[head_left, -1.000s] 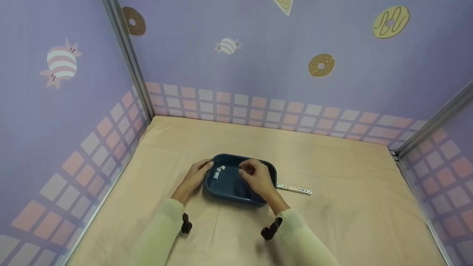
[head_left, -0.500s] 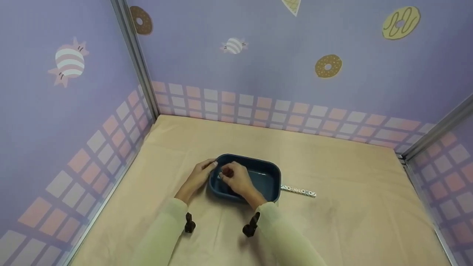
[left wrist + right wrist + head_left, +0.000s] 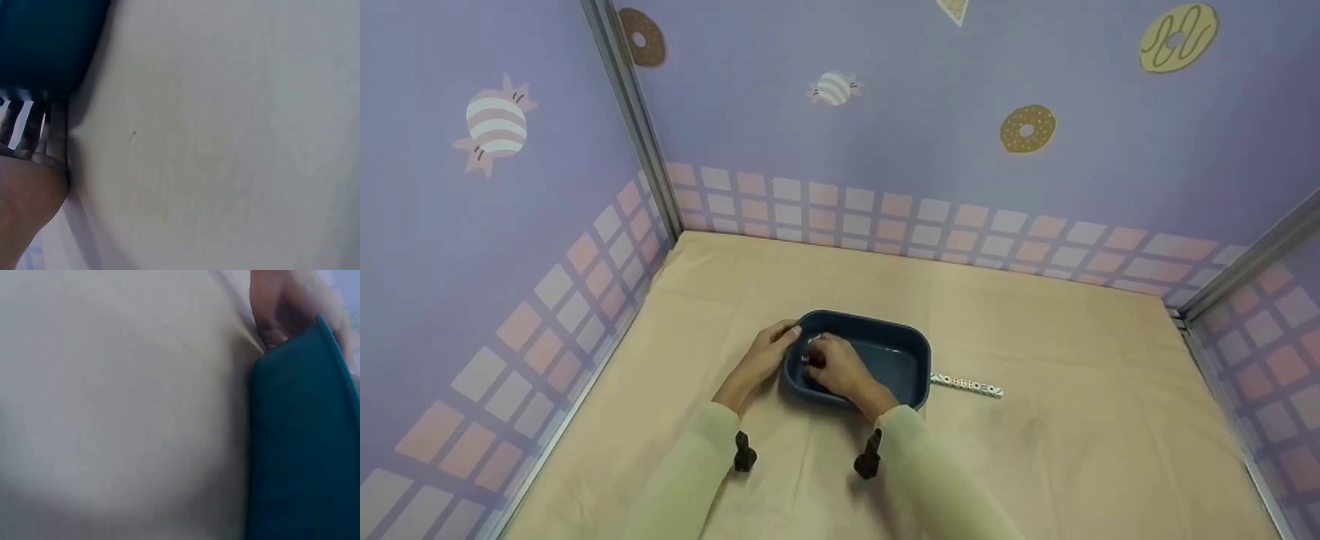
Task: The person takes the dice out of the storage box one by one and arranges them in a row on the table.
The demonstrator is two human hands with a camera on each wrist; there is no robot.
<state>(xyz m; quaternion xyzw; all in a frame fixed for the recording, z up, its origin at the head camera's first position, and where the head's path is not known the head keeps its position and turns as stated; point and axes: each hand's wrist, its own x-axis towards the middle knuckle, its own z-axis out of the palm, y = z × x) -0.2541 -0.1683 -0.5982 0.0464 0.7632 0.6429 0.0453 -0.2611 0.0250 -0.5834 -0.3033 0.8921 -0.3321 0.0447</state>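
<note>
A dark blue, deep rectangular tray (image 3: 891, 361) with rounded corners sits flat and upright on a cream cloth (image 3: 1072, 337). Small white pieces (image 3: 805, 359) lie inside at its left end, mostly hidden.

It seems a small booth: purple sweet-printed panels (image 3: 915, 142) on three sides of the table (image 3: 1080, 337), metal posts (image 3: 636, 120) at its far corners
</note>
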